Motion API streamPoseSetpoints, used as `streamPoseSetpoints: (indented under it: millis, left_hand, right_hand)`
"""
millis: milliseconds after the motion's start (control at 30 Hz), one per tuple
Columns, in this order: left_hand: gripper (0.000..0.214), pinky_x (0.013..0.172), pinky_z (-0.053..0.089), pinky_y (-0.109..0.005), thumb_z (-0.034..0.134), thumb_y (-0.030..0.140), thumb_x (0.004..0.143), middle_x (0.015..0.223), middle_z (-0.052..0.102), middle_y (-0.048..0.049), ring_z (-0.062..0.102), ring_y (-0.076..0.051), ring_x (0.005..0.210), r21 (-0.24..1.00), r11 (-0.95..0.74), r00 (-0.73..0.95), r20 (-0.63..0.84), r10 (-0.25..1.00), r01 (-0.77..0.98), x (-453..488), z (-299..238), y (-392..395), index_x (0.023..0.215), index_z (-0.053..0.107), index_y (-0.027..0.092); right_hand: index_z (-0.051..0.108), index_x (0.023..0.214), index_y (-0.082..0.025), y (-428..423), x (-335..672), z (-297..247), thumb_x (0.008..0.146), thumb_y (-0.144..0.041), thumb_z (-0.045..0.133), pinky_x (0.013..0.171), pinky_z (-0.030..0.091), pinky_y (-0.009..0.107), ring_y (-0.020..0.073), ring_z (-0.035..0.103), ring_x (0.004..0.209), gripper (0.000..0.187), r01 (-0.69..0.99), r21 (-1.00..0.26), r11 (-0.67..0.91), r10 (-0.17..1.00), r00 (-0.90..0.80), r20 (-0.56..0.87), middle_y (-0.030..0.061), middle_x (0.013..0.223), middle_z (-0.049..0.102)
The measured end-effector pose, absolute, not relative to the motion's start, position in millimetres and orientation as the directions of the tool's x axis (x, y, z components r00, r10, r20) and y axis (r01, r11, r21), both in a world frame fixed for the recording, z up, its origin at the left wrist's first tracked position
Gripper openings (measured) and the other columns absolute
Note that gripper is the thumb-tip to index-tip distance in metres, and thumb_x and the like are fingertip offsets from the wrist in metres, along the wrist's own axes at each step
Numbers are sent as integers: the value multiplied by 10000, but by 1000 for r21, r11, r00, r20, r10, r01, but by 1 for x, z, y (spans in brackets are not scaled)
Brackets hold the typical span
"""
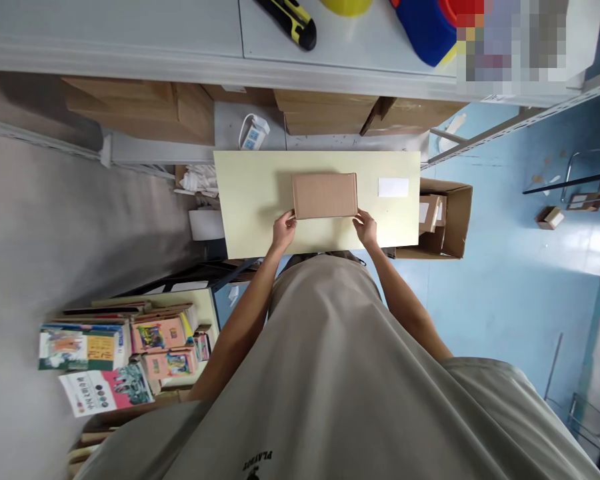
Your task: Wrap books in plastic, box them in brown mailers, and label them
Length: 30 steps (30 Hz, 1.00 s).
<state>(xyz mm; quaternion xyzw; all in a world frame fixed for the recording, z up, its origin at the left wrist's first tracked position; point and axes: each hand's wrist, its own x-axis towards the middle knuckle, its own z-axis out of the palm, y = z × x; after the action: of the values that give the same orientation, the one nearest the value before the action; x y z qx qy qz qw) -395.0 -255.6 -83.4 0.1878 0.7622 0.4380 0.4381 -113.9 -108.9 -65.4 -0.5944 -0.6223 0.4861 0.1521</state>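
A small closed cardboard box (325,196) lies flat on a pale yellow board (250,227) in front of my body. At the box's near left corner, my left hand (284,229) grips its edge with curled fingers. The near right corner is held by my right hand (365,229), thumb and fingers at the edge. To the right of the box, a white label or slip of paper (393,187) lies on the board. The undersides of the fingers are partly hidden.
An open carton (457,220) with smaller boxes stands right of the board. Behind it, a shelf carries large cartons (330,112) and a power strip (255,133). A utility knife (295,23) lies on the upper shelf. Stacked books (160,333) are at lower left.
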Motion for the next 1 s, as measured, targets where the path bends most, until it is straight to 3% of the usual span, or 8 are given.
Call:
streamPoseSetpoints:
  millis: [267,467,600,767,900,1000]
  left_hand:
    - [359,1220,680,-495,664,219,1063,1471,820,-176,833,-304,1335,873,472,-713,-254,654,122,-419,-74,-243,1399,790,215]
    - [354,1288,625,-483,710,435,1151,1480,795,-165,796,-321,1401,927,323,-573,-163,803,190,-384,-46,-206,1432,790,236]
    - [370,1319,607,-502,721,459,1154,1493,804,-179,791,-328,1393,947,273,-435,-178,882,166,-330,-22,-172,1430,799,225]
    - [333,1274,640,-464,722,265,1116,1511,792,-162,795,-301,1372,939,302,-307,-243,920,163,-254,-17,-130,1439,798,230]
    - [395,1242,656,-515,758,139,1050,1552,766,-194,800,-336,1375,874,480,-274,-443,853,80,-208,-48,-87,1440,782,194]
    - [438,1300,605,-588,835,90,977,1555,752,-235,781,-392,1415,778,627,-317,-585,747,40,-186,-83,-53,1406,782,160]
  right_hand:
    - [841,1347,-150,-100,-61,-59,1011,-433,733,1263,652,609,372,850,1348,453,589,-748,-307,932,26,-362,267,1471,851]
    - [838,1334,-95,-72,-20,-50,1029,-336,690,1230,656,582,327,856,1234,416,638,-688,-346,931,147,-333,263,1362,881]
    - [821,1340,-61,-35,-6,-56,1040,-340,709,1199,659,553,316,848,1180,425,658,-661,-361,923,153,-352,288,1338,866]
    - [805,1336,-113,16,9,-81,1049,-438,755,1169,672,577,326,821,1186,437,699,-642,-316,937,125,-326,269,1347,837]
    - [768,1317,-133,52,16,-102,1053,-367,766,1221,633,607,361,808,1258,353,741,-571,-354,911,134,-390,278,1420,788]
    - [751,1229,-159,69,17,-117,1042,-340,780,1238,615,595,365,796,1274,262,749,-551,-367,890,110,-443,239,1325,804]
